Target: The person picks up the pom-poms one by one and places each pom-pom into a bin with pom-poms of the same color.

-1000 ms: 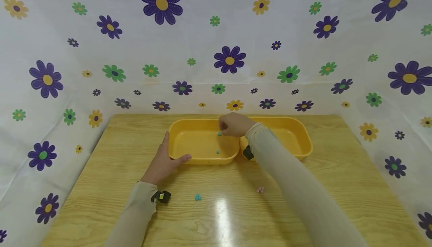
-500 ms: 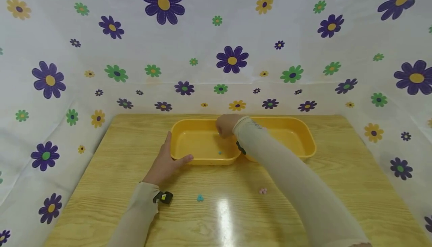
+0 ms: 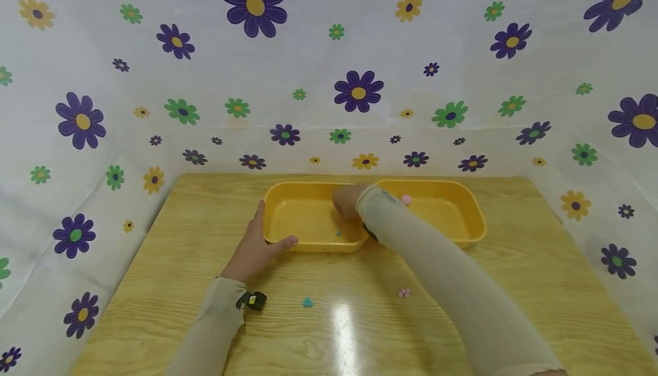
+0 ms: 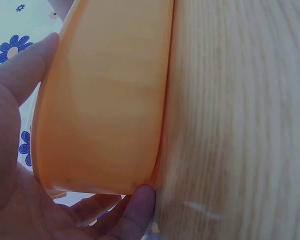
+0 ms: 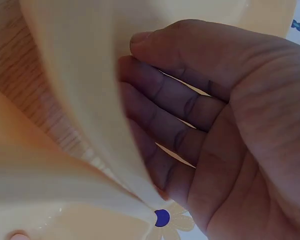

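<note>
My left hand grips the left end of a yellow tray, its thumb along the front and its fingers at the end wall. In the left wrist view the left hand spans the tray's wall. My right hand reaches down inside the same tray, near its right end, fingers bent. A small blue bead lies on the tray floor just in front of it. From the right wrist, the right hand's thumb shows near the index finger; the tray wall hides some fingertips and anything they hold.
A second yellow tray adjoins on the right, with a pink ball inside. On the wooden table in front lie a blue bead cluster and a pink one. Flowered white cloth encloses the back and sides.
My right hand has lowered into the left tray, over where a blue-green bead lay, which is now hidden. A pink ball has come into view beside the sleeve. The left hand keeps its grip.
</note>
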`<state>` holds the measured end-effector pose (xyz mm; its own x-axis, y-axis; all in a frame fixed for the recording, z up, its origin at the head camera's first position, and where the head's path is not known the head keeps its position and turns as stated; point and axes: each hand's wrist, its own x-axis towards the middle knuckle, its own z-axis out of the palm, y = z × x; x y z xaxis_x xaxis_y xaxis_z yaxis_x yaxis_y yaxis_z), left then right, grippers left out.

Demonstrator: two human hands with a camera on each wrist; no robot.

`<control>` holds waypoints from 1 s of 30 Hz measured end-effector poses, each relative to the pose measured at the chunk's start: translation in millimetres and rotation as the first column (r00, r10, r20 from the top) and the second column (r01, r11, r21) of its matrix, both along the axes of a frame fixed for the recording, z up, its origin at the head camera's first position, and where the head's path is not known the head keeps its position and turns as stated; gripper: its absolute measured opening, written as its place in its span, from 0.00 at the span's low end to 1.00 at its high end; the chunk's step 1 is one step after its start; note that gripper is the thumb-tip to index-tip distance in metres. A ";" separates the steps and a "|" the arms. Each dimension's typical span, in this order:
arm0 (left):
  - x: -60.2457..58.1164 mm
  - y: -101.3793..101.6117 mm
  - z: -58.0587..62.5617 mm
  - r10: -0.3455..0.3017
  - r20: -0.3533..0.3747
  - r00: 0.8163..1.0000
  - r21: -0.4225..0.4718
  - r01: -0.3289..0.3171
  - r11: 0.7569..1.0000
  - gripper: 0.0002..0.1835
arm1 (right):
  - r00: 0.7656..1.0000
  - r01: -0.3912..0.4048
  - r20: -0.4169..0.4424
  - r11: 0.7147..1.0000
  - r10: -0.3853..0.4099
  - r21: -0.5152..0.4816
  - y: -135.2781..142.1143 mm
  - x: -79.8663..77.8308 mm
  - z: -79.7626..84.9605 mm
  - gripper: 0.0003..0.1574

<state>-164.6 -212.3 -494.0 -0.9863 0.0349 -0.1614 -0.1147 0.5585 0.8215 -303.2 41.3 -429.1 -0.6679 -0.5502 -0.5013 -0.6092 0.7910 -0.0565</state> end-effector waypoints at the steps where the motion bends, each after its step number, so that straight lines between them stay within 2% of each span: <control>1: -0.1 0.6 0.2 -0.001 -0.001 1.000 -0.002 0.001 1.000 0.70 | 1.000 -0.003 0.006 1.000 0.003 0.008 0.5 0.4 0.4 0.22; 5: -0.3 3.0 1.3 -0.002 -0.003 1.000 -0.002 0.002 1.000 0.71 | 0.999 -0.006 0.035 1.000 0.005 0.028 1.3 6.1 9.3 0.21; 9: -0.5 4.6 2.0 -0.007 -0.008 1.000 -0.005 0.007 1.000 0.71 | 0.999 0.002 0.042 1.000 -0.003 0.013 4.9 15.9 21.4 0.15; 13: -1.1 3.8 1.5 -0.013 -0.013 1.000 -0.014 0.013 1.000 0.71 | 0.999 0.001 0.034 0.998 0.001 -0.063 11.8 25.3 30.2 0.06; 16: -1.8 2.4 0.4 -0.019 -0.017 1.000 -0.021 0.019 1.000 0.71 | 1.000 -0.003 0.027 0.986 0.008 -0.164 17.4 32.9 35.4 0.04; 19: -1.8 1.2 0.3 -0.024 -0.015 1.000 -0.029 0.024 0.999 0.71 | 1.000 -0.022 0.008 0.955 0.026 -0.296 23.8 41.4 35.7 0.04; 23: -0.5 0.9 2.3 -0.030 -0.016 0.999 -0.037 0.030 0.999 0.71 | 0.999 -0.038 -0.049 0.903 0.019 -0.427 33.9 61.2 34.6 0.03; 27: 1.0 1.6 3.4 -0.034 -0.023 0.999 -0.047 0.033 0.998 0.71 | 0.990 -0.060 -0.138 0.862 -0.012 -0.504 44.3 88.9 29.7 0.03; 30: 1.4 3.2 2.3 -0.033 -0.023 0.999 -0.040 0.032 0.999 0.70 | 0.975 -0.128 -0.224 0.824 0.001 -0.552 50.0 113.7 24.0 0.03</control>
